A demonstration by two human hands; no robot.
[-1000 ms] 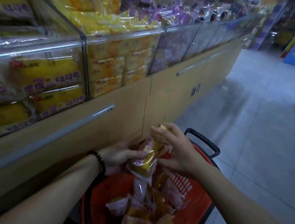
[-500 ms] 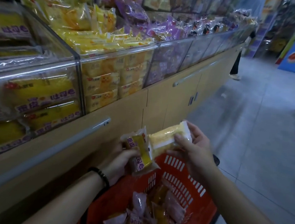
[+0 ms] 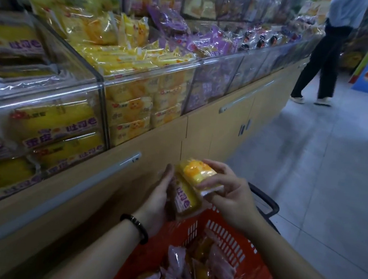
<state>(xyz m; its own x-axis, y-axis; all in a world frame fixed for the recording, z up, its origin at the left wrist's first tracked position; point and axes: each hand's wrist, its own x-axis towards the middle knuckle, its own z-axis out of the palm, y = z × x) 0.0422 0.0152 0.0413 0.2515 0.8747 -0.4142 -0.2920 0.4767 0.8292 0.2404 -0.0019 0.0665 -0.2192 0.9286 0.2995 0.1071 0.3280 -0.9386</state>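
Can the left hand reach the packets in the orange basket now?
Probably not freely: the left hand holds a purple-labelled packet, the right hand a paler packet. The basket below is open on top.

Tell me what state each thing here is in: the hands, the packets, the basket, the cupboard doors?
Left hand: grips the purple-lettered packet, which is sealed.
Right hand: pinches the yellow cake packet, which is sealed and lies against the other one.
Red basket: partly filled with wrapped packets.
Cupboard doors: closed.
Display bins: stacked high with packets.
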